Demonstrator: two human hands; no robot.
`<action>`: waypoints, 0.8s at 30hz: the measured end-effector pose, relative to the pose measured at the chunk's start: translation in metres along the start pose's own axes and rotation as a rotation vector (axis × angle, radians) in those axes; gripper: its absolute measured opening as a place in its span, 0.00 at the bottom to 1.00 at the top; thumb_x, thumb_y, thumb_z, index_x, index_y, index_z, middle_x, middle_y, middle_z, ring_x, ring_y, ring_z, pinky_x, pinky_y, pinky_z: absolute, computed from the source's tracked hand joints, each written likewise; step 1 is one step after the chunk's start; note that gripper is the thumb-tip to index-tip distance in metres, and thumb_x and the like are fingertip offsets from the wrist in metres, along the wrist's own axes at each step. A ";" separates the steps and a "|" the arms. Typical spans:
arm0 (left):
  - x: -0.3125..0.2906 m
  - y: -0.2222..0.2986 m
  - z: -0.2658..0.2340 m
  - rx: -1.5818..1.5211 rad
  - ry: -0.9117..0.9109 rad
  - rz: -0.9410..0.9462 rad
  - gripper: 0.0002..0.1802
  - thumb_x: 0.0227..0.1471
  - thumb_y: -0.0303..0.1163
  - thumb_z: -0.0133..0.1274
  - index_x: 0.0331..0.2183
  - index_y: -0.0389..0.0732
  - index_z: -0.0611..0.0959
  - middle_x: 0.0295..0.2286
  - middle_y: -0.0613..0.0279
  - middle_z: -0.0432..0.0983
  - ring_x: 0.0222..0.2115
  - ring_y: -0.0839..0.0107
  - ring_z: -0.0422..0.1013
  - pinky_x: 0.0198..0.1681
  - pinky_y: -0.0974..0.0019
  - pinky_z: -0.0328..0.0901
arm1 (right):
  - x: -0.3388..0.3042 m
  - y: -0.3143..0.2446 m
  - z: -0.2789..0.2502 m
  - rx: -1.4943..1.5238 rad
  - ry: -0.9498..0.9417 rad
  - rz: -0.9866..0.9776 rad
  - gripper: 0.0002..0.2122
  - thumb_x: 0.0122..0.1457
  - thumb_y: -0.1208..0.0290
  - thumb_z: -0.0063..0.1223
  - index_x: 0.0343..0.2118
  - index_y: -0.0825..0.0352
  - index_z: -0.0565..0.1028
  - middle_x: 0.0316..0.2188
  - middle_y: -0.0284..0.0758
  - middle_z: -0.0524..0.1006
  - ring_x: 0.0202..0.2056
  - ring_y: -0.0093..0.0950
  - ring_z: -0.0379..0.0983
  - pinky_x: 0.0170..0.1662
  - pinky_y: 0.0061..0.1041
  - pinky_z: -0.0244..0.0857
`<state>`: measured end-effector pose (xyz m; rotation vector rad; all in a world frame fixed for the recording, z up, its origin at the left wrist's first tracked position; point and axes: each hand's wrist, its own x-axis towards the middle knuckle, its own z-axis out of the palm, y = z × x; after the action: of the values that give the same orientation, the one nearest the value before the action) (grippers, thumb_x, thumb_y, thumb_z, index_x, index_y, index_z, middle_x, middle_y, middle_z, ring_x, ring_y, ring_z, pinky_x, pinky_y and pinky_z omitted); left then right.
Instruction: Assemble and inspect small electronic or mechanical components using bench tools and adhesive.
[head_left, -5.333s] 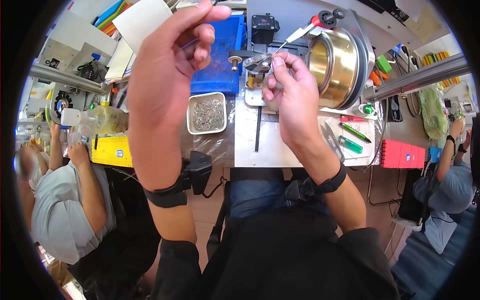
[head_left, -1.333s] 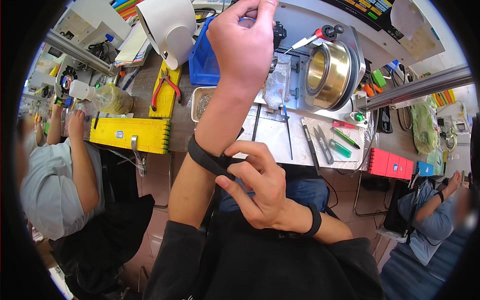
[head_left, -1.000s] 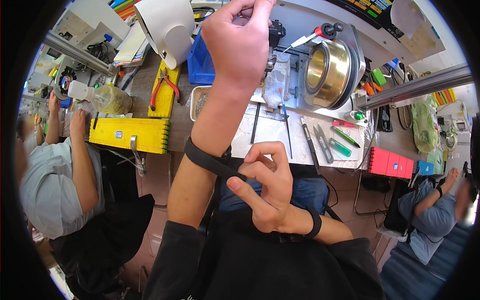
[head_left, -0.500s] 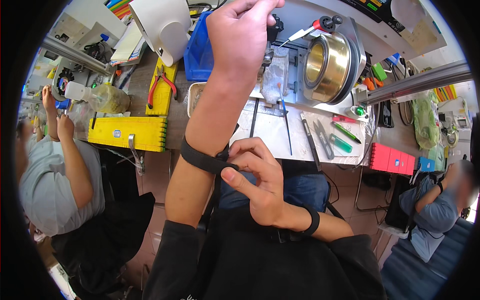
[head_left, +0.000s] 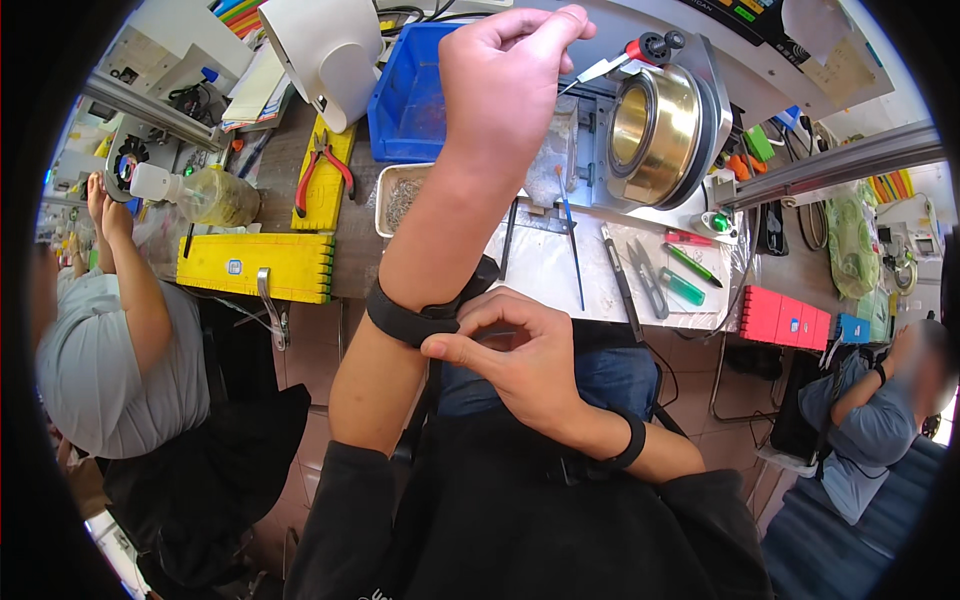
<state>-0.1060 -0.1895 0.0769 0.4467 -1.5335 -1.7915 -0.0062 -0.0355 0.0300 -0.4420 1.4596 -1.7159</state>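
My left forearm rises from the lower left over the workbench. My left hand (head_left: 505, 90) is loosely curled at the top, with nothing visible in its fingers. Around the left forearm sits a black wristband (head_left: 405, 322), with a dark raised piece on the side toward my right hand. My right hand (head_left: 525, 355) grips the wristband's edge between thumb and bent fingers; the fingertips are partly hidden behind it. A second black band (head_left: 632, 440) circles my right wrist.
Behind my left arm stand a blue bin (head_left: 410, 95) and a white tray (head_left: 395, 200) of small metal bits. A machine with a brass ring (head_left: 640, 135), tweezers (head_left: 648, 280), pens and red-handled pliers (head_left: 322, 172) lie around. People sit on both sides.
My left hand and forearm have shifted right, uncovering more of the bin and tray. The wristband has turned on the forearm, and my right thumb has moved left along its edge.
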 end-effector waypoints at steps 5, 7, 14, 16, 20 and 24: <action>-0.001 -0.002 -0.004 0.151 0.000 0.145 0.09 0.53 0.29 0.57 0.26 0.33 0.84 0.18 0.73 0.72 0.18 0.86 0.63 0.21 0.78 0.55 | -0.006 -0.007 0.002 -0.085 -0.036 -0.109 0.08 0.50 0.77 0.66 0.26 0.72 0.76 0.31 0.33 0.74 0.30 0.18 0.73 0.34 0.17 0.68; -0.002 -0.003 -0.003 0.205 0.027 0.251 0.10 0.53 0.29 0.57 0.25 0.33 0.84 0.18 0.73 0.72 0.18 0.86 0.62 0.21 0.78 0.55 | -0.007 -0.009 0.001 -0.130 -0.061 -0.125 0.08 0.52 0.77 0.65 0.27 0.72 0.75 0.32 0.33 0.74 0.30 0.18 0.73 0.34 0.16 0.68; -0.003 0.011 -0.003 0.037 0.017 0.112 0.08 0.53 0.30 0.58 0.27 0.35 0.85 0.17 0.74 0.70 0.17 0.87 0.60 0.20 0.79 0.52 | -0.006 -0.004 0.005 -0.125 -0.008 -0.196 0.12 0.52 0.70 0.66 0.23 0.72 0.73 0.24 0.32 0.72 0.22 0.16 0.70 0.25 0.15 0.62; -0.003 0.018 -0.005 -0.052 0.018 -0.109 0.08 0.53 0.31 0.57 0.29 0.37 0.85 0.16 0.75 0.68 0.15 0.87 0.58 0.18 0.80 0.50 | -0.004 -0.002 0.003 -0.086 0.006 -0.167 0.13 0.51 0.69 0.67 0.22 0.72 0.73 0.23 0.31 0.72 0.21 0.15 0.69 0.25 0.15 0.61; -0.004 0.023 -0.007 -0.074 0.042 -0.067 0.09 0.54 0.31 0.56 0.27 0.38 0.86 0.14 0.77 0.65 0.13 0.88 0.54 0.16 0.80 0.46 | -0.002 -0.001 -0.005 -0.181 -0.017 -0.060 0.14 0.49 0.69 0.69 0.18 0.70 0.73 0.19 0.29 0.72 0.20 0.13 0.66 0.23 0.14 0.58; -0.001 0.029 -0.024 0.037 0.061 0.063 0.10 0.54 0.32 0.56 0.33 0.34 0.85 0.19 0.71 0.70 0.17 0.84 0.60 0.20 0.79 0.54 | 0.000 0.001 -0.021 -0.199 -0.007 -0.359 0.14 0.51 0.71 0.67 0.17 0.70 0.73 0.19 0.29 0.74 0.20 0.13 0.64 0.23 0.15 0.57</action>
<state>-0.0808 -0.2061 0.0988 0.4618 -1.5247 -1.6892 -0.0210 -0.0224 0.0235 -0.8596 1.6266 -1.8439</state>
